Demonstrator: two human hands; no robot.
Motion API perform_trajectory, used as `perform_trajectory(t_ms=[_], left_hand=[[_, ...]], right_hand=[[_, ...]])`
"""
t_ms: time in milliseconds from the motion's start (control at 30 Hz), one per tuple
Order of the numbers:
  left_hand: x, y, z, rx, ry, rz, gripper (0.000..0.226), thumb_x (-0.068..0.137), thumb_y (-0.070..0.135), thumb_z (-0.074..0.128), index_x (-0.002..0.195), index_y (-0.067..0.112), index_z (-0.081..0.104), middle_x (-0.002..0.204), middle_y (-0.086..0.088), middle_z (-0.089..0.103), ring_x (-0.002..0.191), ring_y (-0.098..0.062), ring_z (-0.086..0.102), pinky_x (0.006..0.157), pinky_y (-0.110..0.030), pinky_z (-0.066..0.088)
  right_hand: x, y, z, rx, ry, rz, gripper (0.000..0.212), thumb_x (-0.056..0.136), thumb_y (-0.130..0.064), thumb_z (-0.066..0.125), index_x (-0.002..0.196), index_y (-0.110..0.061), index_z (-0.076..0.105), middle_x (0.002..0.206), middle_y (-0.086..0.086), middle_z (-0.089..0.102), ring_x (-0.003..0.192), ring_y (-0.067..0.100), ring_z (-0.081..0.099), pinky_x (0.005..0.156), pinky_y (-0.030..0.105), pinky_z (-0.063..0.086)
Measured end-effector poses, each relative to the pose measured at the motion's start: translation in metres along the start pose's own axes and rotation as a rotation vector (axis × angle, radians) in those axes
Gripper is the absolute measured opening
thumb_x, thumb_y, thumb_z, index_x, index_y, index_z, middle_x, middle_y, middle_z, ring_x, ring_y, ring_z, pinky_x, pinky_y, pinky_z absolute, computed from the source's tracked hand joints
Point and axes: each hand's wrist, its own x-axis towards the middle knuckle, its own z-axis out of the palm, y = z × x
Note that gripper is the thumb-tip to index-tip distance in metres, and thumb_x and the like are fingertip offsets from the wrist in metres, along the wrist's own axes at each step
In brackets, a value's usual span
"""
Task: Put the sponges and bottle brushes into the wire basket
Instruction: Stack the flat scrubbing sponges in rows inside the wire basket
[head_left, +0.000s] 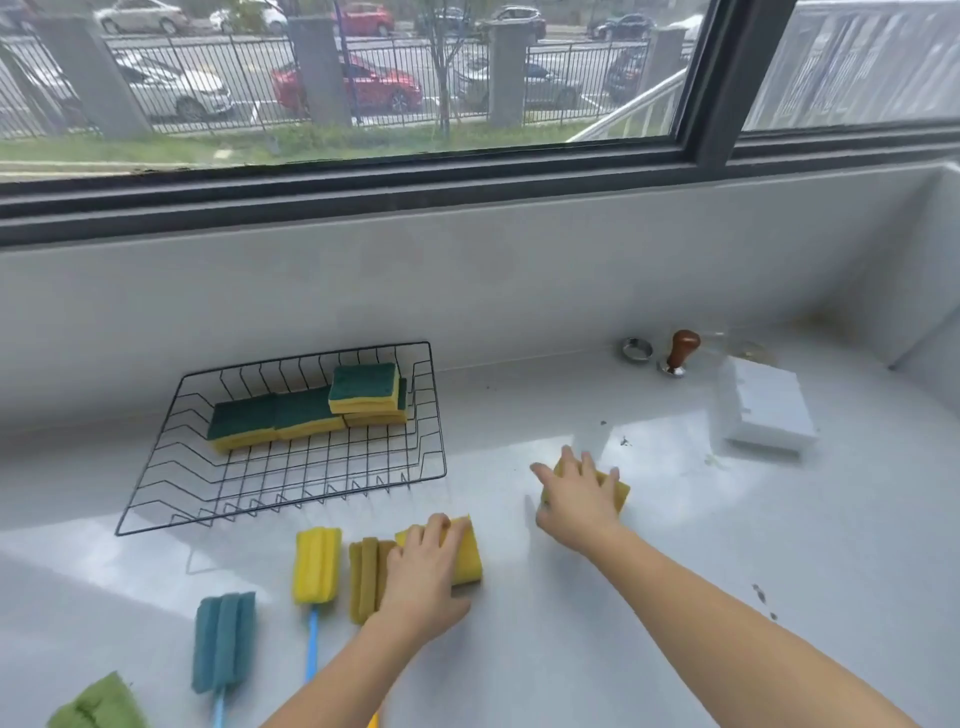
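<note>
Yellow sponge (618, 491) under right grip (579, 501), another (467, 553) under left grip (423, 577).

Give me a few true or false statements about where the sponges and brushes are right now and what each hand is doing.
1. The wire basket already holds sponges. True.
2. The blue bottle brush lies inside the basket. False: it lies on the counter, nearer the camera.
3. The right hand rests on a yellow sponge. True.
4. The left hand is empty in the air. False: it is on another yellow sponge.
</note>
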Motion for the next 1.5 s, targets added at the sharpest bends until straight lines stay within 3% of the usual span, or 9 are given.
perform_trajectory(t_ms=[133, 400, 600, 733, 867, 967, 1033, 1300, 1500], left_hand=[[0.005, 0.014, -0.002, 0.098, -0.055, -0.038, 0.085, 0.069, 0.033, 0.067, 0.138, 0.030, 0.019, 0.132, -0.001, 0.032, 0.116, -0.029, 0.039, 0.087, -0.046, 0.044], [0.000, 0.035, 0.001, 0.214, -0.036, -0.048, 0.054, 0.072, 0.011, 0.061, 0.120, 0.018, 0.037, 0.125, -0.006, 0.037, 0.109, -0.030, 0.041, 0.071, -0.038, 0.040], [-0.011, 0.042, 0.014, 0.246, 0.023, -0.017, 0.052, 0.071, 0.004, 0.060, 0.117, 0.016, 0.037, 0.126, -0.008, 0.037, 0.107, -0.031, 0.041, 0.069, -0.036, 0.036], [-0.018, 0.045, 0.020, 0.183, 0.059, 0.013, 0.046, 0.073, 0.007, 0.057, 0.114, 0.015, 0.039, 0.124, -0.006, 0.038, 0.103, -0.029, 0.041, 0.065, -0.036, 0.035], [-0.023, 0.058, 0.011, -0.262, 0.108, -0.048, 0.050, 0.068, 0.024, 0.065, 0.113, 0.024, 0.043, 0.118, 0.001, 0.039, 0.101, -0.026, 0.046, 0.067, -0.033, 0.042], [-0.030, 0.073, 0.010, -0.982, 0.039, -0.166, 0.057, 0.065, 0.028, 0.078, 0.109, 0.023, 0.042, 0.113, 0.000, 0.045, 0.089, -0.021, 0.057, 0.071, -0.030, 0.049], [-0.041, 0.078, 0.023, -1.188, -0.013, -0.174, 0.061, 0.061, 0.030, 0.080, 0.105, 0.018, 0.040, 0.109, -0.007, 0.052, 0.087, -0.018, 0.058, 0.074, -0.032, 0.051], [-0.065, 0.061, 0.060, -0.850, 0.107, -0.202, 0.065, 0.063, 0.028, 0.075, 0.117, 0.023, 0.039, 0.117, -0.003, 0.047, 0.107, -0.020, 0.053, 0.089, -0.044, 0.050], [-0.063, 0.068, 0.045, -0.369, 0.116, -0.132, 0.093, 0.065, 0.039, 0.067, 0.141, 0.027, 0.014, 0.145, 0.003, 0.020, 0.136, -0.021, 0.022, 0.114, -0.046, 0.015]], right_hand=[[-0.018, 0.026, 0.006, -0.033, -0.018, 0.033, 0.057, 0.079, 0.000, 0.050, 0.129, -0.026, 0.040, 0.135, 0.012, 0.039, 0.120, 0.034, 0.042, 0.092, 0.043, 0.038], [-0.038, 0.027, 0.004, -0.185, -0.062, -0.096, 0.045, 0.080, 0.000, 0.051, 0.122, -0.015, 0.041, 0.093, 0.008, 0.039, 0.081, 0.031, 0.047, 0.060, 0.031, 0.033], [-0.041, 0.029, 0.004, -0.300, -0.113, -0.144, 0.045, 0.084, -0.004, 0.049, 0.127, -0.012, 0.037, 0.074, 0.006, 0.038, 0.090, 0.029, 0.053, 0.055, 0.028, 0.031], [-0.044, 0.031, 0.008, -0.370, -0.163, -0.193, 0.031, 0.084, -0.005, 0.050, 0.113, -0.014, 0.043, 0.093, 0.005, 0.055, 0.098, 0.030, 0.055, 0.049, 0.025, 0.025], [-0.048, 0.036, 0.015, -0.338, -0.150, -0.188, 0.038, 0.083, -0.006, 0.051, 0.117, -0.015, 0.038, 0.068, 0.001, 0.028, 0.094, 0.031, 0.054, 0.059, 0.028, 0.034], [-0.050, 0.037, 0.019, -0.311, -0.106, -0.188, 0.042, 0.083, -0.005, 0.051, 0.122, -0.012, 0.037, 0.071, 0.003, 0.031, 0.098, 0.031, 0.056, 0.067, 0.031, 0.036], [-0.052, 0.038, 0.021, -0.313, -0.091, -0.188, 0.041, 0.084, -0.005, 0.051, 0.122, -0.012, 0.037, 0.077, 0.006, 0.037, 0.097, 0.031, 0.056, 0.067, 0.031, 0.038], [-0.059, 0.044, 0.030, -0.310, -0.078, -0.167, 0.043, 0.085, -0.005, 0.049, 0.126, -0.011, 0.035, 0.114, 0.013, 0.051, 0.105, 0.032, 0.056, 0.069, 0.032, 0.036], [-0.066, 0.047, 0.038, -0.253, -0.014, -0.177, 0.042, 0.083, -0.001, 0.047, 0.122, -0.013, 0.039, 0.119, 0.012, 0.050, 0.105, 0.031, 0.052, 0.068, 0.033, 0.032]])
